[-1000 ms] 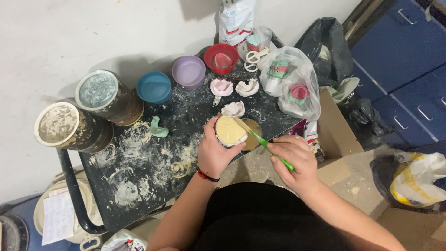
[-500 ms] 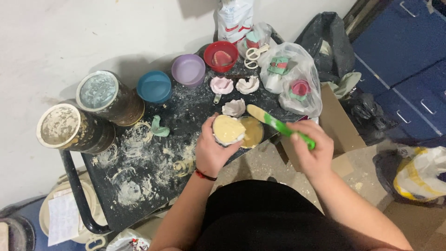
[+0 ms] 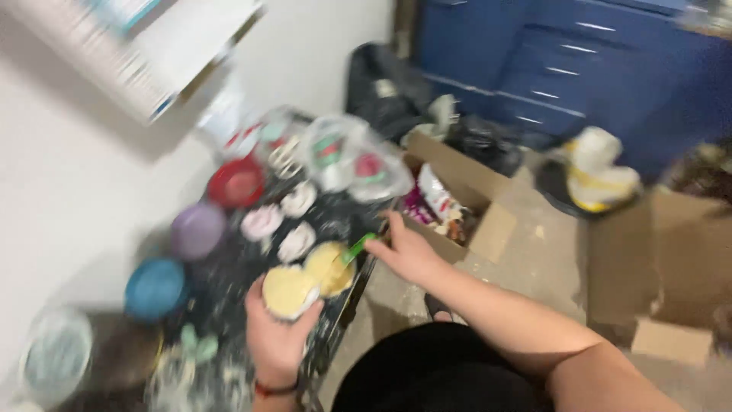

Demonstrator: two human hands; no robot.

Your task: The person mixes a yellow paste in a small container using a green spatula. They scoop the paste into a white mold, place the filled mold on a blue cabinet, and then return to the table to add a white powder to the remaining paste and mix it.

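My left hand (image 3: pixel 276 336) grips a small cup (image 3: pixel 289 291) filled with pale yellow paste, held over the near edge of the dark, powder-smeared tray table (image 3: pixel 252 275). My right hand (image 3: pixel 404 248) holds a green-handled tool (image 3: pixel 357 248) beside the table's right edge. The tool's tip points at a second round of yellow paste (image 3: pixel 329 267) lying on the table. The picture is blurred by head motion.
Red (image 3: pixel 236 183), purple (image 3: pixel 197 229) and blue (image 3: pixel 155 288) bowls line the table's wall side, with white flower-shaped moulds (image 3: pixel 297 200) between. A clear plastic bag (image 3: pixel 347 160) lies at the far end. An open cardboard box (image 3: pixel 457 202), blue cabinets (image 3: pixel 579 69) and another box (image 3: pixel 671 290) stand to the right.
The camera has swung up and to the right, blurring the view. My right hand has brought the green tool down toward the table edge. My left hand keeps hold of the cup.
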